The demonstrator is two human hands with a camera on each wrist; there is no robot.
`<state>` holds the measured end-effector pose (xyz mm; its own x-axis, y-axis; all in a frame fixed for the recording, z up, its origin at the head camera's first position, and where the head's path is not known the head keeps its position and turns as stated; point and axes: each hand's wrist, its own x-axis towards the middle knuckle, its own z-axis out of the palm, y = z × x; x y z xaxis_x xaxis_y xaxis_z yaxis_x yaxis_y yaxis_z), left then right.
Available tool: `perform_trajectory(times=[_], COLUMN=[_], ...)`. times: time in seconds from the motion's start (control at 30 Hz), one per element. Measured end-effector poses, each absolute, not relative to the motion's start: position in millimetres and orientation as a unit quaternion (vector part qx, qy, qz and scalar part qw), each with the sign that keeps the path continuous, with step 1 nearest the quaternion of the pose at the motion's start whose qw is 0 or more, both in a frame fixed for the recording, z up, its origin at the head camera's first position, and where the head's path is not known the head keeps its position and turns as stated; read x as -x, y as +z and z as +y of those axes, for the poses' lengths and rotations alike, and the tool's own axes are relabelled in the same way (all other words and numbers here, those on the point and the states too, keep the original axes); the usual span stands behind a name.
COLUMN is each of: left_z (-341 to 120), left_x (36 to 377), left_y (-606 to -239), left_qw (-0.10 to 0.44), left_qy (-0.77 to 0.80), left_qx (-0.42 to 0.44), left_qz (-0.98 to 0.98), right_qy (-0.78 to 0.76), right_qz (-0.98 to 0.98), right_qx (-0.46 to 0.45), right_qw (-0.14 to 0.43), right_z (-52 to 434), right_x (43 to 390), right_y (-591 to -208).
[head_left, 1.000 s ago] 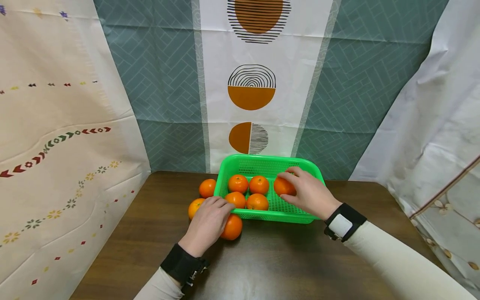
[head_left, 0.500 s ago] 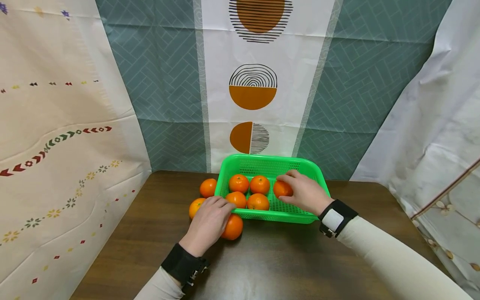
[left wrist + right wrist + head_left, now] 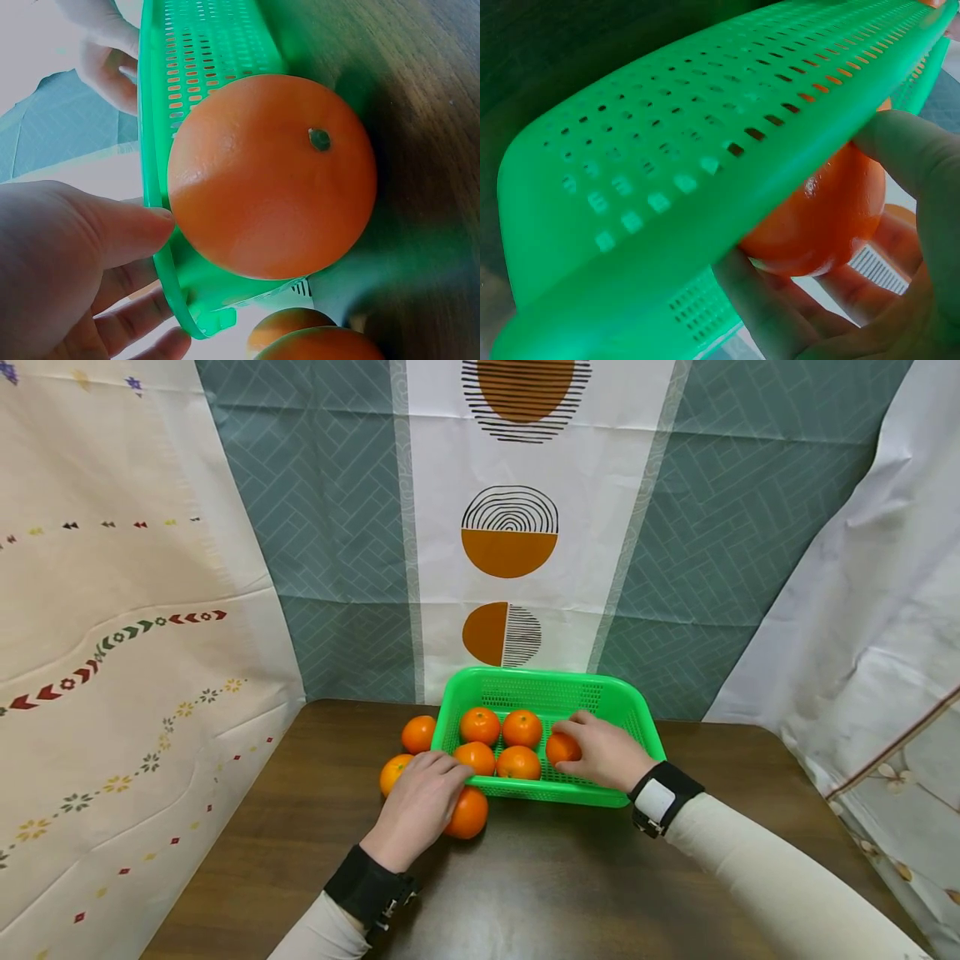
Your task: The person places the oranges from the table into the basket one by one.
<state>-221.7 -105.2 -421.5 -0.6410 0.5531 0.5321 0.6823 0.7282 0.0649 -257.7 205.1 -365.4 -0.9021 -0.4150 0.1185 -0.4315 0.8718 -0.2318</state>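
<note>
Broadly, a dark wooden counter (image 3: 570,893) fills the space between patterned curtains, and on it, toward the back, sits a green perforated basket (image 3: 551,689) with its long side facing the person. Four oranges lie inside it in two short rows at the left end, leaving the right half free, which is probably why the right hand (image 3: 603,752) works there. That hand reaches over the near rim and its fingers (image 3: 930,180) and thumb curl round a fifth orange (image 3: 562,748), holding it low inside the basket, at or just above the mesh floor; I cannot tell whether it touches. Outside the basket's left end, three more oranges wait on the counter, close against the wall where they are easy to reach. The left hand (image 3: 417,806) lies over the nearest of these, a large orange (image 3: 270,176) just beside the basket's front corner, its fingers (image 3: 112,225) loosely spread across the top and touching the fruit, not yet closed round it.
</note>
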Motion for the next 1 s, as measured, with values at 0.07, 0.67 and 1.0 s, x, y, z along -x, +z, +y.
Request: perform_trajectory(times=[0.07,0.67,1.0], left_z=[-105,-104,-105], left_x=[222,222,223], left_y=[-421,-420,-421], left_qw=[0.248,0.246,0.244], left_qy=[-0.132,-0.132,-0.128], left_qx=[0.345,0.347,0.346], left_qz=[-0.896,-0.895,-0.897], right_qy=[0.128,0.143,0.138], right_qz=[-0.968,-0.967,-0.966], right_qx=[-0.216,-0.209,-0.217], right_qw=[0.019,-0.028,-0.027], right_z=[204,204,203], right_x=[258,262,264], right_y=[-367,-375,-380])
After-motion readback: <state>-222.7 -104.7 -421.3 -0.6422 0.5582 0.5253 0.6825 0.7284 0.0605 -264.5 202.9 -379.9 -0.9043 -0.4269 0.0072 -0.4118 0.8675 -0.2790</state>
